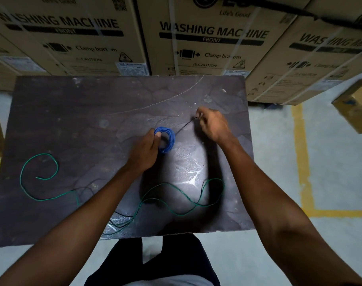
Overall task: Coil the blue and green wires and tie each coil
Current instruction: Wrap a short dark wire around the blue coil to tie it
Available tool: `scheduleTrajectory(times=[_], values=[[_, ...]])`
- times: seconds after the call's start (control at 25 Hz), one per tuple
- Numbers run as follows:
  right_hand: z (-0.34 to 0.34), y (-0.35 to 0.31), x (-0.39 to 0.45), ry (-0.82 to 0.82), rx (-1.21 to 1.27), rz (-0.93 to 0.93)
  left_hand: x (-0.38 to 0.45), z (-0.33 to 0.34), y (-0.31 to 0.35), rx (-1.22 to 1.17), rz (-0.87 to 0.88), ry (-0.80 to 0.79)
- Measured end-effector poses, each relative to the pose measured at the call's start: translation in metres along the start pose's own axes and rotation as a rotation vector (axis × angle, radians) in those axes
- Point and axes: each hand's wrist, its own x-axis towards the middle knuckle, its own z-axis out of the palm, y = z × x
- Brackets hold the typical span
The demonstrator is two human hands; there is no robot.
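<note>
Head view | left hand (145,150) grips coiled blue wire (166,139) | right hand (212,123) pinches thin black tie (186,125) beside it | loose green wire (172,195) nearer the person on dark table (72,112) | cardboard washing-machine boxes (209,38) beyond.

Dim light falls from above me, leaving white glare on the counter (188,174) sheen and a thick shadow under my right arm. My right hand (212,124) blurs slightly. Boxes (207,38) bow and soften toward the edges.
</note>
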Motion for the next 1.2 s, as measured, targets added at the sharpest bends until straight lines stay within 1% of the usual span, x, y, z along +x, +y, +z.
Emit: scheduleTrajectory(times=[0.08,0.16,0.28,0.36,0.4,0.44,0.56,0.6,0.72,0.92,1.08,1.2], values=[[-0.019,-0.012,-0.001,0.011,0.093,-0.053,-0.003,-0.015,0.01,-0.028,0.012,0.018],[-0.037,-0.028,-0.001,-0.013,0.122,-0.081,-0.006,-0.031,0.017,-0.038,0.036,0.052],[-0.066,-0.054,-0.004,-0.124,0.026,-0.105,-0.012,-0.061,0.03,-0.015,0.09,0.101],[-0.083,-0.069,-0.006,-0.228,-0.06,-0.174,-0.018,-0.083,0.04,-0.005,0.16,0.145],[-0.092,-0.077,-0.006,-0.247,-0.092,-0.207,-0.021,-0.094,0.045,0.002,0.175,0.168],[-0.098,-0.083,-0.007,-0.223,-0.112,-0.233,-0.024,-0.104,0.049,0.013,0.184,0.189],[-0.114,-0.103,-0.01,-0.039,-0.131,-0.304,-0.035,-0.126,0.055,0.037,0.223,0.241],[-0.118,-0.111,-0.01,-0.012,-0.127,-0.313,-0.039,-0.131,0.057,0.038,0.225,0.244],[-0.126,-0.132,-0.013,-0.02,-0.12,-0.275,-0.05,-0.141,0.062,0.043,0.228,0.254],[-0.132,-0.151,-0.027,0.115,-0.023,-0.358,-0.064,-0.158,0.065,0.037,0.261,0.281],[-0.134,-0.16,-0.033,0.127,0.041,-0.313,-0.071,-0.164,0.065,0.04,0.265,0.289],[-0.137,-0.165,-0.037,0.134,0.063,-0.317,-0.075,-0.167,0.067,0.036,0.265,0.286]])
